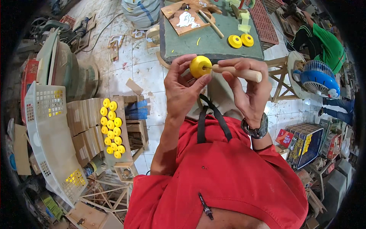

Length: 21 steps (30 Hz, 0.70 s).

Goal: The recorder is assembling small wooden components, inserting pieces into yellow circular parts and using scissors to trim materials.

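Between the fingers and thumb of my left hand (185,82) is a round yellow wheel-like piece (199,65), its center hole facing right. My right hand (249,78) grips a pale wooden handle (240,72) with a thin dark tip, like an awl. That tip meets the hole of the yellow piece; how deep it goes I cannot tell. Both hands are raised over the near edge of the green-topped table (179,47). Two similar yellow pieces (241,40) lie side by side at the table's right.
On the table, a wooden board (177,26) carries white paste and a stick (211,24). At left, several yellow pieces (110,124) sit on a plank beside a white plastic crate (53,129). A blue fan (318,78), a dark blue crate (305,147) and a person in green (329,47) are at right.
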Available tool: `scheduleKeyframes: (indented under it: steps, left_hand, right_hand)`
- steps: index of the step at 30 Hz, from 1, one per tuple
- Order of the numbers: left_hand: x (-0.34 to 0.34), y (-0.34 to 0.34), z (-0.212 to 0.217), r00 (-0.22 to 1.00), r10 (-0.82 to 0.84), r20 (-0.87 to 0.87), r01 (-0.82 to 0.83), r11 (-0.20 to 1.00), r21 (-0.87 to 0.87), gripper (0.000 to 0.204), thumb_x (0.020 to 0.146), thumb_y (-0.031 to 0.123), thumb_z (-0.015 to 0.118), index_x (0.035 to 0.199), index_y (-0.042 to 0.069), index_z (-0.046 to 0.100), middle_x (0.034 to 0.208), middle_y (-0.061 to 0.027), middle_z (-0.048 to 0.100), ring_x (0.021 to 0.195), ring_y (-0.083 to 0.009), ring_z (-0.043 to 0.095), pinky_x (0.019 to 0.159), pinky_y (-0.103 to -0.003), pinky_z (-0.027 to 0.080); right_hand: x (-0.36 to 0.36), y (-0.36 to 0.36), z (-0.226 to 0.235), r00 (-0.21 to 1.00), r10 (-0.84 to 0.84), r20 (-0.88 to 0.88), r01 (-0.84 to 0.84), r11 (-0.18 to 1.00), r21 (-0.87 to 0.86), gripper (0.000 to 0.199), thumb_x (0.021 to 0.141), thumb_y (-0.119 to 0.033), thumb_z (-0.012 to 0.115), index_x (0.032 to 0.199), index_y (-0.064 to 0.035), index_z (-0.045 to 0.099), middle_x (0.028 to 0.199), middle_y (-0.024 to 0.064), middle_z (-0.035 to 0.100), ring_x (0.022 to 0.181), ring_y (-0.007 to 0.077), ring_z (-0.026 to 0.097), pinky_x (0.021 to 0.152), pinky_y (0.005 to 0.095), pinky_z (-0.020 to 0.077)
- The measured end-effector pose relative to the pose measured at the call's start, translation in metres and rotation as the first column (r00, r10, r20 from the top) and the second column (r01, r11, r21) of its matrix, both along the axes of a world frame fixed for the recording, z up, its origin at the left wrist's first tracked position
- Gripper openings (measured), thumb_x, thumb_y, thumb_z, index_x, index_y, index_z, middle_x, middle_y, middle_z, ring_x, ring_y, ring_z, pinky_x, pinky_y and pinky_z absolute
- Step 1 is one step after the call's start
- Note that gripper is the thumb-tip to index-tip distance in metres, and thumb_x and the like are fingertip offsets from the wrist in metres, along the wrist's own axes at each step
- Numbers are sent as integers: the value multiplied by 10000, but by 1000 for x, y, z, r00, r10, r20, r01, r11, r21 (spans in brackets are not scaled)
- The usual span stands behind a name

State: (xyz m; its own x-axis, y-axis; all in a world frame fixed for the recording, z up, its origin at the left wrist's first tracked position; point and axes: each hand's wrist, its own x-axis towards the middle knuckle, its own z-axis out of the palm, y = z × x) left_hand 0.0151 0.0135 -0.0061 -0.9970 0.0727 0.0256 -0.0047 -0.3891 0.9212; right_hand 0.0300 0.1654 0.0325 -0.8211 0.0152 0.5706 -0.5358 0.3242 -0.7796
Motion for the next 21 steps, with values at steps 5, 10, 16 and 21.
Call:
scheduleKeyframes:
  steps: [5, 10, 16, 21]
  left_hand:
    - [-2, -2, -3, 1000, -8, -25, 8, 1000, -20, 487, 773, -76, 710, 1192, 26, 485, 1119, -113, 602, 1002, -189, 637, 843, -270, 560]
    - [-3, -2, -2, 999, -30, -25, 30, 1000, -7, 487, 775, -76, 707, 1194, 27, 483, 1126, -111, 604, 1014, -191, 632, 852, -276, 558]
    - [-2, -1, -2, 998, -57, -21, 57, 998, 7, 491, 775, -84, 702, 1200, 31, 483, 1125, -101, 612, 1013, -180, 631, 862, -274, 552]
    - [-3, -3, -1, 996, -88, 0, 88, 996, -5, 506, 773, -89, 700, 1213, 31, 482, 1126, -95, 613, 1002, -169, 632, 851, -267, 551]
  right_hand:
    - [3, 1, 9, 998, -9, -55, 18, 984, 175, 311, 771, 90, 625, 1025, -34, 495, 943, 115, 681, 809, 240, 680, 697, 306, 532]
    - [1, 2, 8, 998, -30, -50, 36, 992, 125, 313, 768, 57, 674, 1012, -41, 503, 931, 107, 684, 797, 241, 679, 678, 300, 531]
    - [2, -3, 9, 998, -28, -48, 34, 991, 133, 306, 774, 26, 698, 1002, -41, 506, 916, 98, 683, 789, 245, 677, 670, 302, 531]
    - [2, -4, 10, 1000, 15, 0, -14, 989, 144, 299, 803, 25, 690, 1002, -34, 474, 935, 151, 682, 853, 223, 672, 707, 281, 514]
